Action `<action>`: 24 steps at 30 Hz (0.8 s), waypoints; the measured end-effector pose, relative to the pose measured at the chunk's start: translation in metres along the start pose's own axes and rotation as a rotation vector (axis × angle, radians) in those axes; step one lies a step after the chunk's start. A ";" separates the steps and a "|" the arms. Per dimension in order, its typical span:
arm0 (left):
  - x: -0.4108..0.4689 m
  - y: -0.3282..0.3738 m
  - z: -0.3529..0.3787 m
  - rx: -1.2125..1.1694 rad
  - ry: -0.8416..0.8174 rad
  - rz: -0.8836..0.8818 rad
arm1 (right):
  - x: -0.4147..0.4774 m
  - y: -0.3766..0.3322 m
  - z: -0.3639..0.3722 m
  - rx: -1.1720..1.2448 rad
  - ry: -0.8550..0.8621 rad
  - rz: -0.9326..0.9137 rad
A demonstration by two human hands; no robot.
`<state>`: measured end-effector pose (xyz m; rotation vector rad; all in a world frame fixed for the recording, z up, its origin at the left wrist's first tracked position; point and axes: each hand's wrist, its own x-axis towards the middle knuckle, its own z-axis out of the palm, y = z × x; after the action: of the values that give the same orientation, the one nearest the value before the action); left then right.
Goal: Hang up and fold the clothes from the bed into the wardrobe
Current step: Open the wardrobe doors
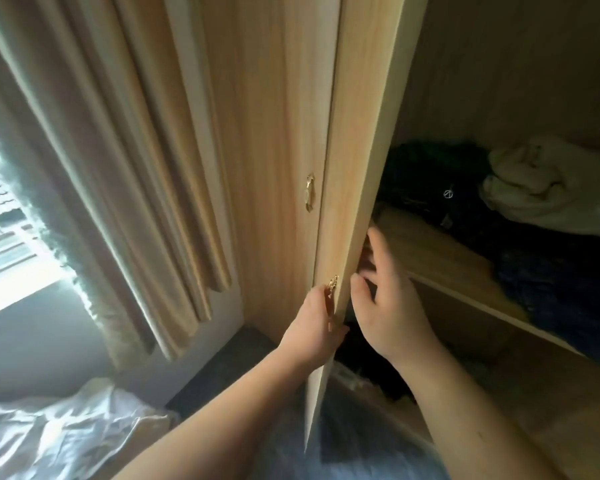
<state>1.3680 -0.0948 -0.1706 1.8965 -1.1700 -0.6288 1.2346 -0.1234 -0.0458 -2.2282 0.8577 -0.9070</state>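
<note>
The tall light-wood wardrobe door (357, 133) stands partly open and is seen almost edge-on. The left hand (314, 327) has a narrow grip, its fingers curled round the small gold metal handle (332, 284) on the door's outer face, close to the free edge. The right hand (388, 306) has a wide grip, with fingers spread and loosely bent, holding nothing. It sits at the inner side of the same edge with the thumb just beside it; whether the fingers touch the door cannot be told. To the left, a second light-wood door (274, 133) is closed and carries its own gold handle (309, 192). Inside the wardrobe, a pale wooden shelf (440, 258) carries a heap of black clothes (465, 202) at its left end, a crumpled cream garment (548, 188) toward the back right, and dark blue fabric (551, 282) at the front edge to the right. Below the shelf lie dark items too blurred to identify. The bed (49, 434), covered in rumpled white cloth, occupies the lower left corner of the view. Long beige pleated curtains (118, 168) hang beside a bright window (4, 244).
</note>
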 end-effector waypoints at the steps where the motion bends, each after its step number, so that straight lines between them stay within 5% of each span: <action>1: -0.005 -0.002 -0.016 -0.013 0.026 0.010 | 0.000 -0.011 0.012 0.021 -0.027 -0.011; 13: -0.028 -0.063 -0.146 -0.045 -0.053 0.044 | 0.003 -0.113 0.124 -0.089 -0.145 0.100; 19: -0.066 -0.119 -0.155 0.289 -0.280 0.120 | -0.060 -0.113 0.146 -0.191 -0.025 0.317; 24: -0.103 -0.095 -0.108 0.409 -0.503 0.307 | -0.160 -0.093 0.122 -0.371 0.051 0.548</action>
<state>1.4494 0.0611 -0.1893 1.8745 -1.9964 -0.7605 1.2686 0.0847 -0.1152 -2.0831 1.6661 -0.5741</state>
